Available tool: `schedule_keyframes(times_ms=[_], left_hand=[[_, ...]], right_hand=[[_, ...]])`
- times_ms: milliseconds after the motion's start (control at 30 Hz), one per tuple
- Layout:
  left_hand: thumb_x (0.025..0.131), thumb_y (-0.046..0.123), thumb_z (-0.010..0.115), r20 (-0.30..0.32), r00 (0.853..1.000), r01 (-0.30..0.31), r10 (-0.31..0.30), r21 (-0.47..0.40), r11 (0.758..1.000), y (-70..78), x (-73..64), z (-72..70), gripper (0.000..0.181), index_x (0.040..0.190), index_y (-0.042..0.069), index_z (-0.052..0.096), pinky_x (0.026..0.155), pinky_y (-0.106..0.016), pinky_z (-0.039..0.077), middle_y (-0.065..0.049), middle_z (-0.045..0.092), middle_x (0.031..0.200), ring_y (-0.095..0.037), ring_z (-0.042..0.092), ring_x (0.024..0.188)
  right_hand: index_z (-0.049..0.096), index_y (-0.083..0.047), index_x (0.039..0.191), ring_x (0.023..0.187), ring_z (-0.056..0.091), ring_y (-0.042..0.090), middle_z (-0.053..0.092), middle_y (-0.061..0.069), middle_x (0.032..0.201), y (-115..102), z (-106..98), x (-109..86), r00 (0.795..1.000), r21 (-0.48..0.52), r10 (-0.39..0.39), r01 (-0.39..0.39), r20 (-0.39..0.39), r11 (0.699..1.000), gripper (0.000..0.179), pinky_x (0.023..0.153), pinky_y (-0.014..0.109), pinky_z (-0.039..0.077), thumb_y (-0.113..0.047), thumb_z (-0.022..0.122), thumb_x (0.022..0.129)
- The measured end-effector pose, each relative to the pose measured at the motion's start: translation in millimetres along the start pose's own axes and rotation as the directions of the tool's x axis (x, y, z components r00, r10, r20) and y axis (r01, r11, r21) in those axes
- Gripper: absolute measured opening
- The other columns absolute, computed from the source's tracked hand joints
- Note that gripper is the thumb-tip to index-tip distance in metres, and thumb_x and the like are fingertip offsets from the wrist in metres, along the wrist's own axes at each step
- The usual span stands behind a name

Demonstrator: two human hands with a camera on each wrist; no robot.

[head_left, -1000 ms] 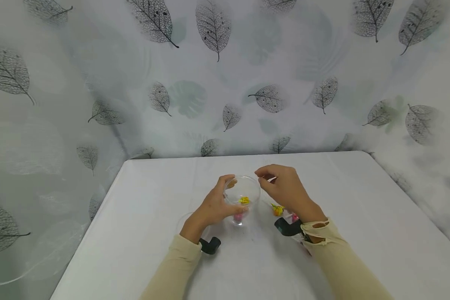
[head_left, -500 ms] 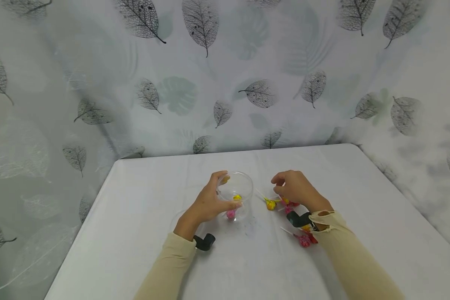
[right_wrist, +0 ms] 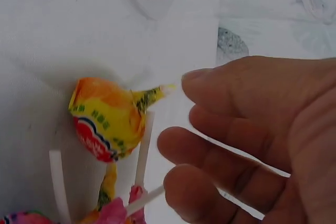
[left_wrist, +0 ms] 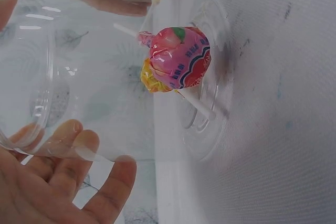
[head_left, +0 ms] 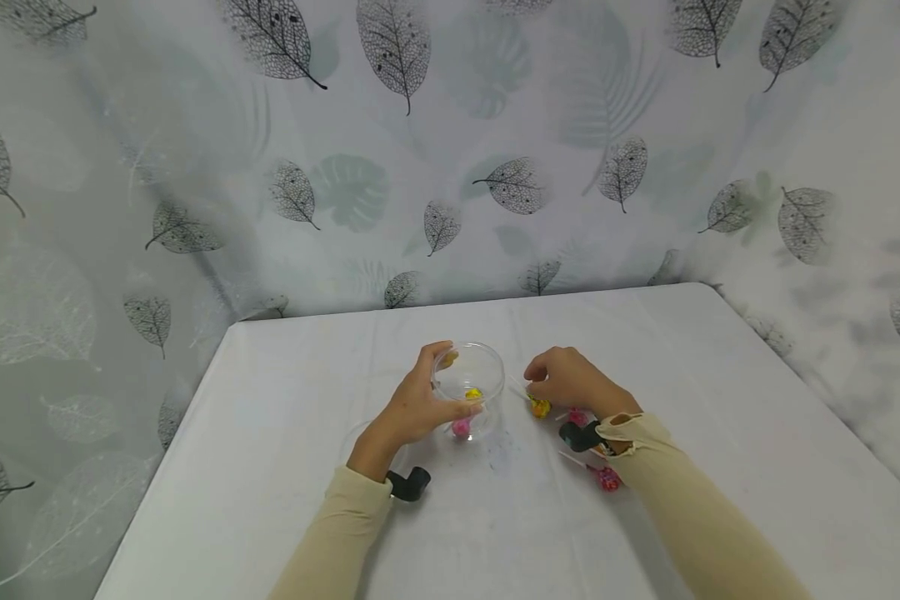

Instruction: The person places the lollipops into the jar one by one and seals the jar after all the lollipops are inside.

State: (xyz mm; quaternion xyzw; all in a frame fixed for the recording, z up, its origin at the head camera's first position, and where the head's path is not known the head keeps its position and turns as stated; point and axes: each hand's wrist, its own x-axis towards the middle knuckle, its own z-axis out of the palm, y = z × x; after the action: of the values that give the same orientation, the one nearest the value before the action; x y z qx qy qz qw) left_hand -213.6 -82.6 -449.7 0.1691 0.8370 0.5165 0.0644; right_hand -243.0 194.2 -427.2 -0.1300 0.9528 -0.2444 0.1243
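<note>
My left hand grips a clear plastic jar by its side near the rim, thumb and fingers round the wall. Inside, at the bottom, lie a pink-wrapped lollipop and a yellow one; the jar's base is close over the white table. My right hand is at the stick end of a yellow-orange lollipop on the table. Its thumb and fingers are loosely bent, the thumb tip right beside the twisted wrapper neck, with a gap between thumb and forefinger.
More lollipops, among them a pink one, lie on the table beneath and beside the right wrist. A clear round piece lies partly hidden behind the left wrist. Leaf-patterned curtains stand behind the table.
My right hand has come away from the jar's rim, out over the lollipops, then back left and down to the yellow-orange one. My left hand keeps its grip on the jar.
</note>
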Motion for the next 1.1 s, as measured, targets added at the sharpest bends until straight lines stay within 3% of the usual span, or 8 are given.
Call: schedule_keyframes(times_ms=[233, 433, 600, 833, 1100], left_hand=[[0.077, 0.039, 0.094, -0.001, 1.000, -0.010, 0.010, -0.004, 1.000, -0.4, 0.3, 0.2, 0.102, 0.157, 0.024, 0.032, 0.119, -0.059, 0.033, 0.000, 0.049, 0.157, -0.026, 0.039, 0.149], [0.078, 0.038, 0.093, 0.003, 1.000, -0.013, 0.014, -0.008, 1.000, 0.2, -0.5, 0.2, 0.102, 0.157, 0.023, 0.031, 0.118, -0.061, 0.033, -0.006, 0.048, 0.159, -0.028, 0.039, 0.149], [0.078, 0.039, 0.093, 0.001, 1.000, 0.000, 0.000, 0.013, 1.000, 0.9, -1.0, 0.2, 0.105, 0.159, 0.022, 0.029, 0.118, -0.062, 0.033, 0.000, 0.048, 0.158, -0.028, 0.038, 0.150], [0.079, 0.039, 0.092, 0.001, 1.000, -0.018, 0.018, 0.027, 0.999, -0.4, -1.0, 0.8, 0.104, 0.159, 0.021, 0.029, 0.117, -0.064, 0.034, 0.000, 0.048, 0.159, -0.030, 0.037, 0.151], [0.078, 0.038, 0.093, -0.001, 1.000, -0.013, 0.013, 0.022, 1.000, 0.1, -1.2, 0.9, 0.105, 0.159, 0.021, 0.029, 0.117, -0.063, 0.035, -0.001, 0.048, 0.158, -0.030, 0.039, 0.149]], right_hand=[[0.079, -0.006, 0.110, 0.082, 0.062, 0.018, 0.074, 0.007, 0.105, -10.8, 4.1, 3.9, 0.995, -0.094, 0.069, -0.062, 0.070, 0.994, 0.018, 0.075, 0.034, 0.058, -0.016, 0.073, 0.095], [0.080, -0.009, 0.099, 0.074, 0.060, 0.017, 0.071, 0.003, 0.091, -14.5, 7.2, 3.2, 0.994, -0.150, 0.092, -0.082, 0.057, 0.985, 0.011, 0.065, 0.030, 0.053, -0.015, 0.073, 0.093], [0.077, -0.010, 0.092, 0.071, 0.059, 0.017, 0.067, 0.002, 0.086, -12.8, 5.7, 0.0, 0.994, -0.124, 0.110, -0.106, 0.027, 0.987, 0.008, 0.060, 0.028, 0.050, -0.017, 0.072, 0.093], [0.074, -0.010, 0.080, 0.062, 0.056, 0.017, 0.068, 0.002, 0.078, -3.1, -5.5, -12.6, 0.996, 0.002, 0.046, -0.046, -0.078, 0.999, 0.016, 0.054, 0.028, 0.046, -0.013, 0.066, 0.094], [0.080, -0.006, 0.100, 0.074, 0.065, 0.020, 0.076, 0.014, 0.097, 2.3, -15.1, -27.7, 0.959, 0.113, 0.066, -0.036, -0.275, 0.993, 0.020, 0.061, 0.030, 0.054, -0.014, 0.063, 0.095]])
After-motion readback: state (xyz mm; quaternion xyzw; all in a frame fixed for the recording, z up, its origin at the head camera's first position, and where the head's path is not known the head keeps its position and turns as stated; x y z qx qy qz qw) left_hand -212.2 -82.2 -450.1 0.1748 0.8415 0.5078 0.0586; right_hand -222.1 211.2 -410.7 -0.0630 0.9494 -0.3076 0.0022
